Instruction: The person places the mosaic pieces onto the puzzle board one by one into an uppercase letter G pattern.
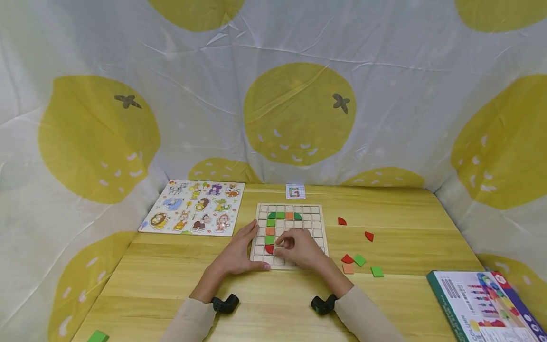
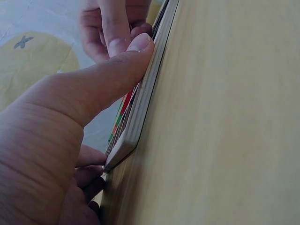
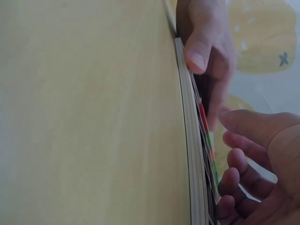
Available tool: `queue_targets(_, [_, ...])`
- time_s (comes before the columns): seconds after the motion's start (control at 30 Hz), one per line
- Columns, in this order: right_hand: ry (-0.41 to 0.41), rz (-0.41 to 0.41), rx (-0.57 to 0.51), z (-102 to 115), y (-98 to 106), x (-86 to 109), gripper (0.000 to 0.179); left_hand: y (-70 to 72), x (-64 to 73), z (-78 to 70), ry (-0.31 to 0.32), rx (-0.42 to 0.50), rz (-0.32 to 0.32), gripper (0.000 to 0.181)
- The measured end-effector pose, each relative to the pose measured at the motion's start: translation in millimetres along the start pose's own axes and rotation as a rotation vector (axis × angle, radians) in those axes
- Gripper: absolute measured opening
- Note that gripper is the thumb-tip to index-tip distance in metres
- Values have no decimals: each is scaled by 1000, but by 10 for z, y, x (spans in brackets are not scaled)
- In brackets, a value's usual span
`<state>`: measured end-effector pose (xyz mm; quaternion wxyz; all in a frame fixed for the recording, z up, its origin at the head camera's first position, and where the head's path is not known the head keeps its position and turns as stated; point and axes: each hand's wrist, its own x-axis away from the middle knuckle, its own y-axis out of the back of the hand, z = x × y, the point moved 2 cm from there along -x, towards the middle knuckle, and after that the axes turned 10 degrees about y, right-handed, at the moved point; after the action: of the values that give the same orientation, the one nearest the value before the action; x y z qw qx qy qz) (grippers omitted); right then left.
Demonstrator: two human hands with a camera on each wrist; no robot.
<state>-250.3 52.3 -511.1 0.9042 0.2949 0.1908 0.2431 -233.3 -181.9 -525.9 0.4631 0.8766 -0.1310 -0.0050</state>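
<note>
A wooden grid board [image 1: 314, 237] lies on the table with coloured tiles set in its squares. Green [image 1: 271, 223] and orange tiles [image 1: 270, 231] form a column and a top row; a red quarter-round tile [image 1: 269, 249] sits at the column's foot. My left hand [image 1: 232, 254] touches the board's near left corner, fingers along the left side and thumb on the front edge. Over the board, beside the red tile, is my right hand [image 1: 301, 248], its fingers loosely bent. In the right wrist view no piece shows between thumb [image 3: 248, 123] and index finger.
Right of the board lie loose red [image 1: 369, 236], green [image 1: 377, 271] and orange tiles [image 1: 348, 269]. Behind it is a small pattern card [image 1: 295, 191]. An animal puzzle board [image 1: 192, 209] lies back left, a printed box [image 1: 487, 304] front right, a green piece [image 1: 98, 336] front left.
</note>
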Motion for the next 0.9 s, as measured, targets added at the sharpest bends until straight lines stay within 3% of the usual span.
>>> queue_targets(0.53, [-114,-148,65,-473,838,649,15,-9,-1,-20,-11,-30,13,126])
queue_targets(0.9, [-165,-112,151,-638,1190,1122,27,-2,-1,-10,-14,-27,8,126])
